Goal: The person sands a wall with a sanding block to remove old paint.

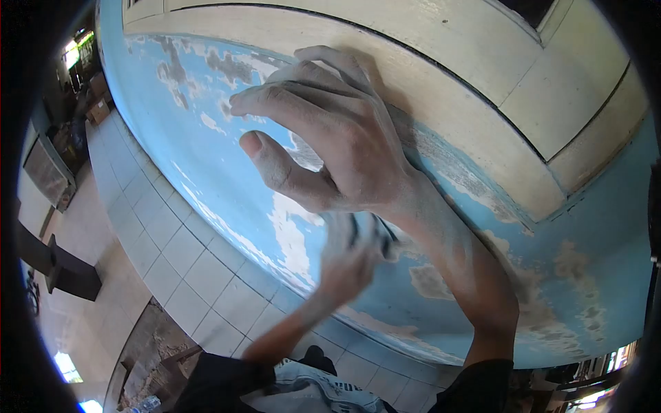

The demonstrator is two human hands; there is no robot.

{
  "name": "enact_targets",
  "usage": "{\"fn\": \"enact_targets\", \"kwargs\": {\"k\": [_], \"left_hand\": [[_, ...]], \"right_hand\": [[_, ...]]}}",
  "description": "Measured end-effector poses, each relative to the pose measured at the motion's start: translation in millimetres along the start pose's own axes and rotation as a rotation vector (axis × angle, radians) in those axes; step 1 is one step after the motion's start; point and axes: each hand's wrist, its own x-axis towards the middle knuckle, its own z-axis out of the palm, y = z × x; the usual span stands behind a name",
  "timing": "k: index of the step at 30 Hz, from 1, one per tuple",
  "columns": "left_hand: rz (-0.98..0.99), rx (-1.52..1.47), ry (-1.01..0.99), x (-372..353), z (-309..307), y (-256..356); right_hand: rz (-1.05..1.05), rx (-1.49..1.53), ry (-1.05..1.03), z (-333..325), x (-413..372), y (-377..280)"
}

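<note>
Blue wall (pixel 220 179) patchy, pale and grey blotches | right grip (pixel 344 134) dusty, fingers spread | left grip (pixel 350 258) blurred, cannot tell

L hand (pixel 350 260) blurred, grip unclear; cream panel (pixel 441 51) part cut off.

Moderate, even light reaches the blue wall (pixel 227 186), with blown-out glare at the far left and lower right edges, a soft shadow beside the upper hand (pixel 344 131), motion blur on the lower hand (pixel 350 261), and strong fisheye curvature inside dark, vignetted corners.
</note>
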Motion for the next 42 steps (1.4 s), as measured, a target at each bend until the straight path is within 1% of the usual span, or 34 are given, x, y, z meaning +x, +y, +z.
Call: {"fn": "enact_targets", "kwargs": {"k": [1, 3, 5, 7, 8, 10, 11, 12, 13, 14, 15, 16, 17, 18, 19, 21, 23, 24, 25, 27, 29, 30, 31, 32, 33, 35, 36, 37, 39, 40, 42], "left_hand": [[0.0, -0.092, -0.085, -12.7, 0.7, 15.6], [-0.071, 0.056, -0.122, -18.2, 2.1, 4.0], [-0.149, -0.212, -0.003, 2.8, -9.3, -36.2], [-0.429, -0.672, -0.027, 38.2, -33.8, -68.3], [-0.429, -0.666, -0.039, 35.0, -29.5, -70.0], [-0.234, -0.411, -0.066, 24.5, -12.2, -67.9], [-0.059, -0.202, 0.004, 14.2, -10.4, -31.9], [-0.041, -0.076, -0.001, 1.7, 5.3, -12.4], [0.012, -0.072, -0.139, -24.7, 12.4, -2.2], [0.021, -0.04, -0.2, -40.1, 17.7, -10.7], [0.03, -0.01, -0.257, -40.6, 10.9, -14.2], [-0.052, -0.079, -0.162, -33.7, 6.8, -22.9], [-0.133, -0.145, -0.07, -15.5, -4.2, -34.3], [-0.185, -0.326, 0.005, -8.9, -5.9, -64.5], [-0.468, -0.692, 0.12, 19.5, -24.7, -53.7], [-0.365, -0.488, 0.157, 26.3, -17.7, -69.7], [-0.12, -0.173, 0.064, -3.3, -1.1, -49.7], [-0.081, -0.179, 0.009, -22.5, 10.9, -37.6], [-0.076, -0.251, -0.078, -38.2, 17.8, -20.8], [-0.073, -0.163, -0.296, -53.3, 13.9, -14.9], [-0.078, -0.077, -0.154, -29.8, 0.6, -34.7], [-0.012, -0.123, -0.006, -23.8, -3.5, -58.5], [-0.356, -0.482, 0.097, -4.3, -9.4, -63.3], [-0.416, -0.782, 0.148, 25.3, -33.8, -45.9], [-0.41, -0.777, 0.142, 25.7, -32.0, -46.8], [-0.188, -0.296, 0.169, 19.3, -20.2, -55.3], [-0.173, -0.364, 0.104, 4.4, -7.5, -55.4], [-0.193, -0.321, 0.032, -8.9, -4.2, -41.5], [-0.097, -0.331, -0.06, -28.8, 0.5, -25.4], [-0.102, -0.333, -0.055, -29.6, -1.0, -25.9], [-0.112, -0.271, -0.123, -25.8, -6.3, -31.0]], "right_hand": [[0.0, -0.003, 0.004, -1.5, 1.0, -1.4], [0.006, 0.067, 0.009, -0.5, -2.4, -2.4], [0.002, 0.053, -0.011, -2.6, -2.7, -2.9], [0.009, 0.028, -0.012, -2.2, -2.3, -2.5], [-0.008, -0.006, -0.02, -0.8, -2.0, -2.3], [-0.029, -0.04, -0.023, -0.5, -1.5, -3.9], [-0.017, -0.102, -0.124, -1.9, -1.3, -6.1], [0.0, -0.158, -0.228, -2.3, -2.0, -8.8], [-0.002, -0.152, -0.228, -2.0, -3.6, -9.3], [-0.039, -0.249, -0.306, -1.8, -6.6, -9.3], [-0.081, -0.347, -0.385, -1.6, -8.9, -8.9], [-0.095, -0.342, -0.389, -1.6, -11.1, -7.9], [-0.145, -0.415, -0.43, -1.2, -13.7, -7.7], [-0.19, -0.49, -0.467, -0.6, -14.7, -7.5], [-0.19, -0.489, -0.462, -0.6, -13.4, -6.8], [-0.181, -0.472, -0.464, -0.9, -12.5, -7.1], [-0.132, -0.412, -0.456, -1.0, -12.4, -8.7], [-0.09, -0.355, -0.45, -0.7, -11.2, -8.0], [-0.091, -0.356, -0.446, 0.8, -12.1, -7.5], [-0.043, -0.309, -0.407, 0.8, -15.4, -8.2], [-0.04, -0.272, -0.414, -3.5, -14.2, -9.5], [-0.023, -0.237, -0.406, -4.4, -13.0, -10.2], [-0.027, -0.232, -0.402, -4.3, -12.0, -10.6], [-0.025, -0.222, -0.399, -4.5, -11.2, -11.0], [-0.021, -0.217, -0.395, -5.5, -10.8, -10.8], [-0.039, -0.268, -0.415, -3.9, -12.7, -10.6], [-0.066, -0.314, -0.442, -2.9, -12.4, -10.0], [-0.065, -0.318, -0.436, -3.1, -10.8, -9.5], [-0.045, -0.281, -0.445, -3.7, -11.3, -11.3], [-0.049, -0.276, -0.45, -4.1, -12.3, -11.8], [-0.052, -0.279, -0.444, -5.3, -12.8, -10.7]]}}
